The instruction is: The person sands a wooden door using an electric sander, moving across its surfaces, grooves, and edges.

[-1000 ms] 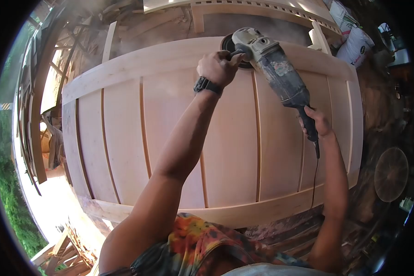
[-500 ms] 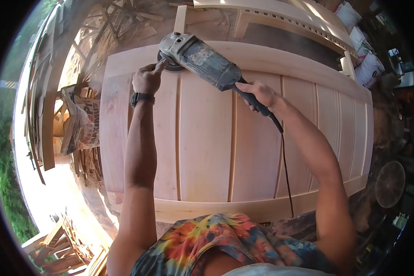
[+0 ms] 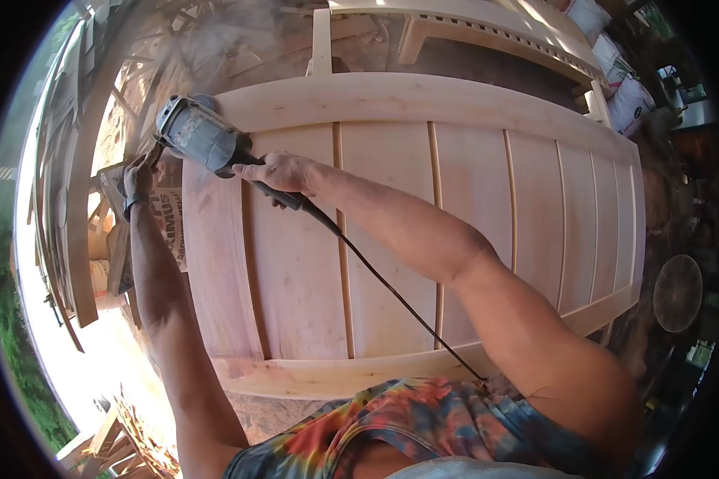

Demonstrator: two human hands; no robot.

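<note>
The angle grinder (image 3: pixel 204 137) has reached the far-left corner of the wooden panel (image 3: pixel 299 279). Left hand (image 3: pixel 139 176) and right hand (image 3: pixel 284 173) clamp its handles.

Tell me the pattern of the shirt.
The shirt is tie-dyed, with red, yellow and blue among its colours; see the head view.

Tie-dye shirt (image 3: pixel 431 409) in red, orange, yellow, green and blue, with a dark left wristband (image 3: pixel 135 201)

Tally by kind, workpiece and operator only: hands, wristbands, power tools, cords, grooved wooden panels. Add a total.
Hands: 2 (left hand, right hand)
Wristband: 1
Power tool: 1
Cord: 1
Grooved wooden panel: 1
Total: 6
</note>
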